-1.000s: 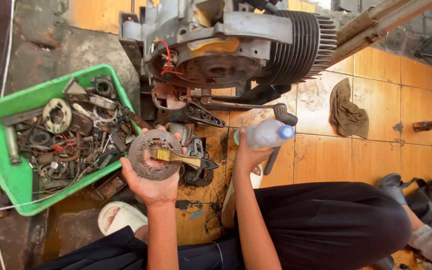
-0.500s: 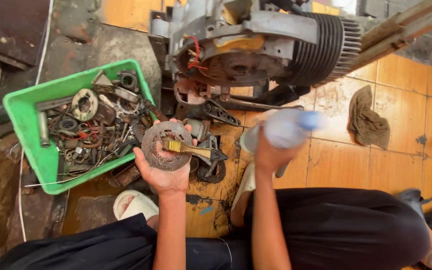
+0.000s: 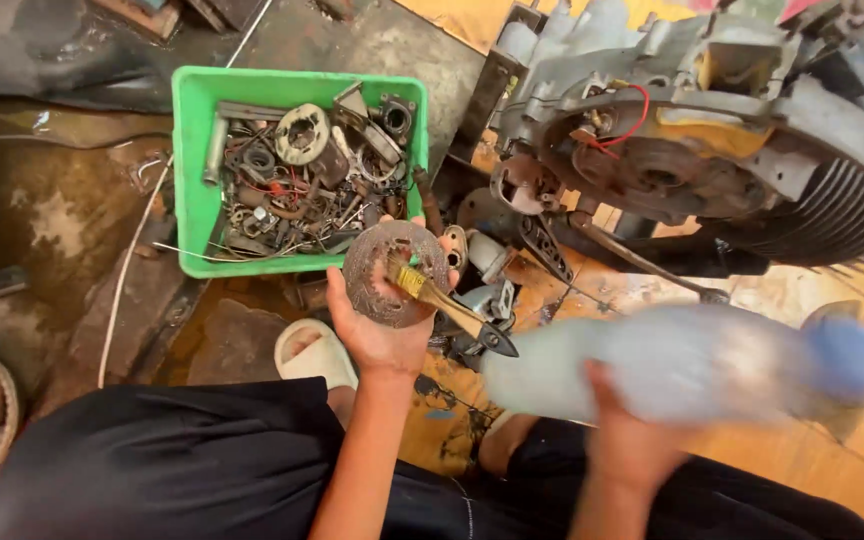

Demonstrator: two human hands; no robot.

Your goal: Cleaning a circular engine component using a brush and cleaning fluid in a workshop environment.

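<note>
My left hand (image 3: 382, 335) holds a round, rusty metal disc (image 3: 380, 272) flat on its palm. A small brush (image 3: 442, 305) with yellowish bristles and a dark handle lies across the disc, pinned by the same hand. My right hand (image 3: 632, 440) grips a clear plastic bottle (image 3: 672, 365) with a blue cap, blurred with motion, lying sideways to the right of the disc. A grimy engine (image 3: 672, 150) with cooling fins and a red wire stands just beyond both hands.
A green plastic tray (image 3: 190, 180) holding several greasy metal parts sits at the upper left. Loose parts and a long metal bar (image 3: 642, 262) lie under the engine. My foot in a white slipper (image 3: 314, 352) rests on the stained floor.
The view has moved closer and shifted right. My right hand has swung the bottle down and sideways, now blurred. My left hand still holds the disc and brush.
</note>
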